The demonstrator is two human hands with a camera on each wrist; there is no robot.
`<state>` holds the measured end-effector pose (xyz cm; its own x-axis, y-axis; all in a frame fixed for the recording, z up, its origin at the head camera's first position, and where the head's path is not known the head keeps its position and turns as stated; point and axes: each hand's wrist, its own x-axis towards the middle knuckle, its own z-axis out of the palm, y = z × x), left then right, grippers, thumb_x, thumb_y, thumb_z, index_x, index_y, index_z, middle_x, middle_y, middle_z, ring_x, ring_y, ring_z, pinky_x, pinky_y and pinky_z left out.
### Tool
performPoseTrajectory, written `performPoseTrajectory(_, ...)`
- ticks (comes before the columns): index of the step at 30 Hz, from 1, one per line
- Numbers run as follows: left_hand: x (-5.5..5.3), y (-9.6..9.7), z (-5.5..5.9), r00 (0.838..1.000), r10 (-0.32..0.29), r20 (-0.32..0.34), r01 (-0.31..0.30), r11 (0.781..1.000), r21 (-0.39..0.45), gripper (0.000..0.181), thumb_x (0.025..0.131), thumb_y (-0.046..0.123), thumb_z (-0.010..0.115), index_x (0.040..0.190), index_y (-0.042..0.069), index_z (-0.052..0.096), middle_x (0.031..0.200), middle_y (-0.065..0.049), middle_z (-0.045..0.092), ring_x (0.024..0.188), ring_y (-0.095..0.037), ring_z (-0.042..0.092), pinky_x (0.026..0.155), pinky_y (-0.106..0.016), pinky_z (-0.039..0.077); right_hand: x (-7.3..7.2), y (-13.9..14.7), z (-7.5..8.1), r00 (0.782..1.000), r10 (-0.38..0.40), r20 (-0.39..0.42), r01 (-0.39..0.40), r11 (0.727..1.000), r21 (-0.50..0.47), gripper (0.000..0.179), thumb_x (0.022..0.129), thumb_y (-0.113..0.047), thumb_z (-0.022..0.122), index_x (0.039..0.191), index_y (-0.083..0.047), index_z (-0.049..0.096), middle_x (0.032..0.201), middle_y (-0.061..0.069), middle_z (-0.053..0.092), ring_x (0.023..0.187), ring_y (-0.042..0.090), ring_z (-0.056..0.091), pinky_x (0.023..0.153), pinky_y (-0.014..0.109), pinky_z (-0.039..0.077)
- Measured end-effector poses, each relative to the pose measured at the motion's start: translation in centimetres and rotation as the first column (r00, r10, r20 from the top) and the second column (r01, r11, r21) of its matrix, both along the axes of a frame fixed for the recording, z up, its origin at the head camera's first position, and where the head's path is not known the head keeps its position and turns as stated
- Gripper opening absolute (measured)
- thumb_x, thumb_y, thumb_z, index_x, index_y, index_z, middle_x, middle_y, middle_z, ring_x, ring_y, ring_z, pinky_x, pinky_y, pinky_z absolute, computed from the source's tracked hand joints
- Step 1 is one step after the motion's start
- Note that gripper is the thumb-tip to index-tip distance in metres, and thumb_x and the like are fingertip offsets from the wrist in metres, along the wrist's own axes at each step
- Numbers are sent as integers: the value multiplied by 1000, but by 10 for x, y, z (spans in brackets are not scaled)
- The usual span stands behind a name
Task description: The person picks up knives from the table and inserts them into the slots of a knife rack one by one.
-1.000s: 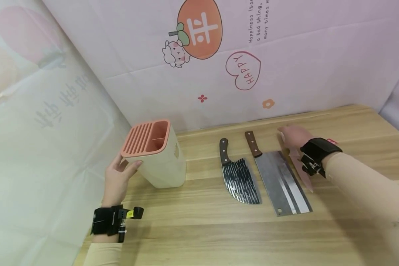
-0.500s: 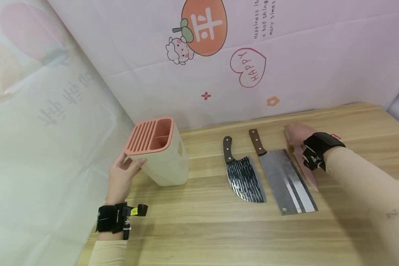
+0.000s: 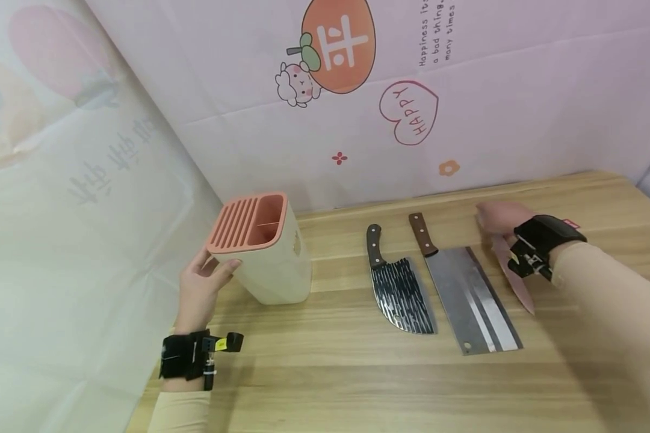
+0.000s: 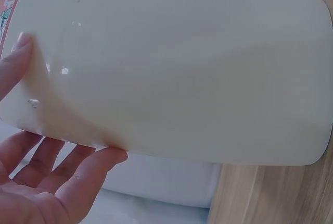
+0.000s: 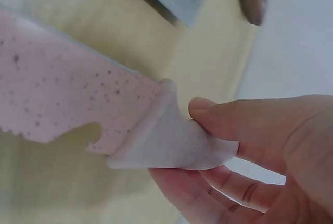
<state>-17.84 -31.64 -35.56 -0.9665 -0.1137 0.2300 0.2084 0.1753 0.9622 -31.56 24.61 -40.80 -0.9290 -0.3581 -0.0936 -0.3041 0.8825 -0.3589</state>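
A cream knife block (image 3: 273, 273) with a salmon slotted top (image 3: 249, 222) stands upright at the left. My left hand (image 3: 197, 294) grips its near left corner; in the left wrist view the thumb lies on the broad face and the fingers (image 4: 88, 177) along the side. A pink speckled knife (image 5: 78, 83) has its pale handle (image 5: 174, 135) pinched between the thumb and fingers of my right hand (image 5: 260, 151). In the head view my right hand (image 3: 504, 218) covers that handle, and the pink blade (image 3: 514, 279) points toward the table's front.
Left of the pink knife lies a large cleaver (image 3: 471, 297) with a brown handle. Beside it is a dark-handled chopping knife (image 3: 403, 294) with a black-patterned blade. A printed cloth (image 3: 281, 144) hangs behind the wooden table (image 3: 357, 385), and another covers the left side.
The right hand has closed round the pink knife's handle and shifted it slightly right, away from the cleaver. The left hand stays on the block. The head view has swung slightly.
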Motion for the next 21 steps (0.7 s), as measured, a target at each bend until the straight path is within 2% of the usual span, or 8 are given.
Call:
performPoseTrajectory(2,0,-1,-1,1000,3,0,-3,1000,2,68,88,12,74,146,23,41,151,-4,37,129,-23,43,86,-21,54,0,4,4,1000,-7,2,7,1000,-25,27,83,0,53,108,9,51,79,16,54,58,19,50,49,33,45)
performPoseTrajectory(5,1,-2,-2,1000,8,-1,-8,1000,1,67,88,12,73,146,22,41,150,-4,37,129,-23,44,86,-20,54,3,3,16,1000,-1,-23,-1,995,-95,57,77,5,59,131,9,42,95,27,57,50,18,50,44,33,45)
performPoseTrajectory(8,1,-4,-2,1000,18,5,-18,1000,3,66,88,12,74,145,22,43,150,-4,38,128,-22,45,87,-21,54,8,-6,35,999,16,-29,-20,991,-129,75,79,5,64,143,12,27,120,41,49,67,32,61,53,39,52)
performPoseTrajectory(12,0,-5,-2,999,30,15,-30,1000,0,65,87,14,75,144,23,45,149,-3,39,126,-21,48,87,-22,55,15,-25,59,1000,17,-22,-20,993,-117,72,85,-2,67,142,16,26,125,43,45,98,45,58,72,48,55)
performPoseTrajectory(17,-3,-4,-2,999,31,24,-31,1000,-2,65,86,16,77,143,23,46,149,-3,40,125,-21,48,88,-24,54,20,-49,81,998,23,-64,-33,987,-154,70,86,-3,68,143,10,31,118,38,53,96,41,57,69,45,54)
performPoseTrajectory(21,-5,-4,-5,999,24,23,-25,1000,11,63,86,16,76,142,24,48,147,-1,42,125,-21,48,88,-23,54,24,-71,93,994,24,-105,-46,977,-210,73,86,-3,70,146,7,29,119,35,53,96,39,58,68,43,57)
